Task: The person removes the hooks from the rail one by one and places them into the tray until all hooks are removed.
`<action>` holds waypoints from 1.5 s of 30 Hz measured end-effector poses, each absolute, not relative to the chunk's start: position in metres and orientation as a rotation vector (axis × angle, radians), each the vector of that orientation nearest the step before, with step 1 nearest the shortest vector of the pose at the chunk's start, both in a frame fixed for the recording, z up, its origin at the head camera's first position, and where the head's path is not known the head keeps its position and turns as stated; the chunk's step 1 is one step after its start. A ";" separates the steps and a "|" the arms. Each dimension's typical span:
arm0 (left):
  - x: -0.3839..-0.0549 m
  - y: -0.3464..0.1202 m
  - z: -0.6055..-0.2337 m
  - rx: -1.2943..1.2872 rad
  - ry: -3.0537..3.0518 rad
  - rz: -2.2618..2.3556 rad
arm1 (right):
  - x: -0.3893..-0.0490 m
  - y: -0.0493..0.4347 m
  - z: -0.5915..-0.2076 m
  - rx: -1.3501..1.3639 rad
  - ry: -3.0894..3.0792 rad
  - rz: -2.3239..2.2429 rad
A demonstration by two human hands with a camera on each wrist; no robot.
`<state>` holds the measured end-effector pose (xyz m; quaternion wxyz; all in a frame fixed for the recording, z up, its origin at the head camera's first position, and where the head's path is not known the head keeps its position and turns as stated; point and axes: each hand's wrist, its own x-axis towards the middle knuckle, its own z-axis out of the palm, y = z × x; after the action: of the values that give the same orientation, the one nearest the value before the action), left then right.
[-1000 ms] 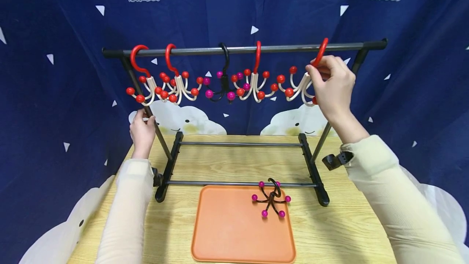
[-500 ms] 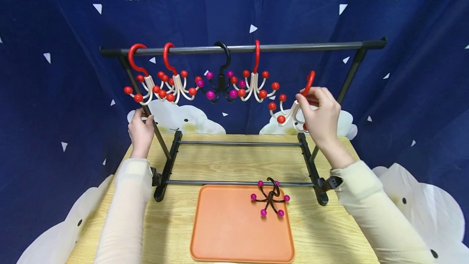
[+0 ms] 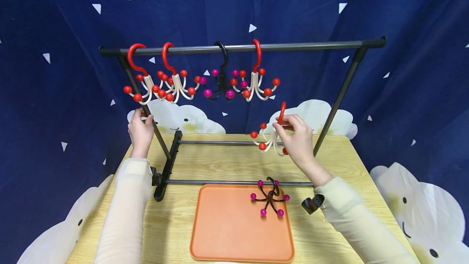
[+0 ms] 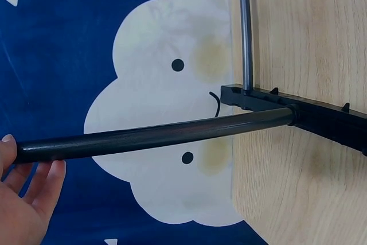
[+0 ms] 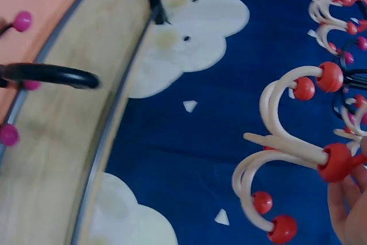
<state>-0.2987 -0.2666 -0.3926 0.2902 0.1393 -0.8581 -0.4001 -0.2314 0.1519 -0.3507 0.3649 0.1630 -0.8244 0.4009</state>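
Note:
My left hand (image 3: 141,133) grips the left upright post (image 4: 155,136) of a dark metal rack. With thumb and fingers, my right hand (image 3: 298,141) pinches the red hook of a cream multi-arm hanger (image 5: 287,146) with red ball tips. That hanger is off the rail, in the air below it and above the table's back part. From the rack's top rail (image 3: 304,46) hang three cream hangers with red hooks, such as the one at far left (image 3: 148,86), and a black hanger (image 3: 222,80) with magenta balls.
An orange tray (image 3: 234,231) lies on the wooden table (image 3: 329,231) in front of the rack. Another black hanger (image 3: 270,197) with magenta balls rests at the tray's back right corner. Behind the rack hangs a blue curtain (image 3: 293,7) with white clouds.
My right hand has lifted the cream hanger off the right end of the rail and brought it down and left. The left hand stays on the post.

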 end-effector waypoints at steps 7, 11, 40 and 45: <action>-0.298 -0.266 -0.393 0.360 -2.282 -1.064 | -0.226 0.141 -0.372 0.428 -2.260 1.075; -0.299 -0.266 -0.393 0.366 -2.281 -1.063 | -0.222 0.132 -0.380 0.453 -2.302 1.097; -0.298 -0.266 -0.393 0.360 -2.266 -1.067 | -0.179 0.098 -0.455 0.498 -2.588 1.077; -0.298 -0.265 -0.393 0.359 -2.266 -1.071 | -0.175 0.098 -0.468 0.521 -2.580 1.033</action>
<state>-0.2980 -0.2652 -0.3931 0.3002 0.1353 -0.8537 -0.4034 -0.1755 0.0980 -0.4685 0.1566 0.1818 -0.9013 0.3608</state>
